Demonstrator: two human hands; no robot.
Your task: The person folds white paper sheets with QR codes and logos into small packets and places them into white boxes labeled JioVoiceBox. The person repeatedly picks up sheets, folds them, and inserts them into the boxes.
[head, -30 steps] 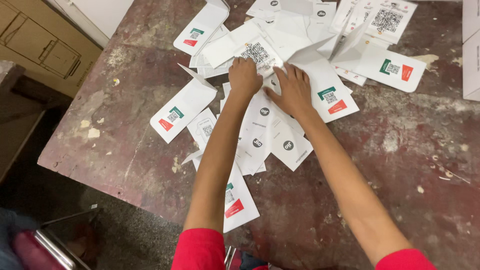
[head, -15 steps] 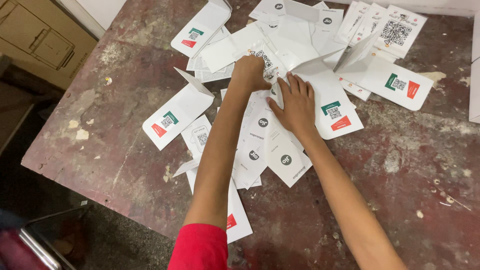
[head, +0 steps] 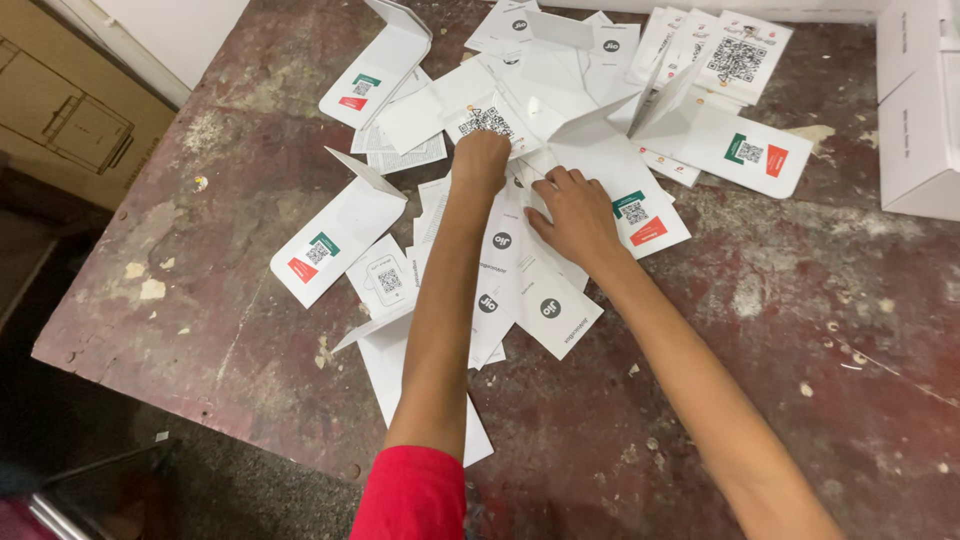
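Observation:
A heap of white folded paper cards [head: 545,130] with small green and red patches and black square codes lies spread over a worn dark red table [head: 760,330]. My left hand [head: 482,160] reaches into the heap, fingers curled on a white card with a black code square [head: 487,122]. My right hand [head: 572,212] rests beside it, fingers spread flat on the white cards in the middle of the heap. Both sleeves are red.
A half-open white card [head: 335,235] lies at the left of the heap. White boxes [head: 920,100] stand at the right edge of the table. A brown cardboard box [head: 60,100] sits on the floor at upper left. The table's near edge runs lower left.
Both hands have stayed in the middle of the heap; the left hand has closed further on the coded card. The camera view has shifted a little.

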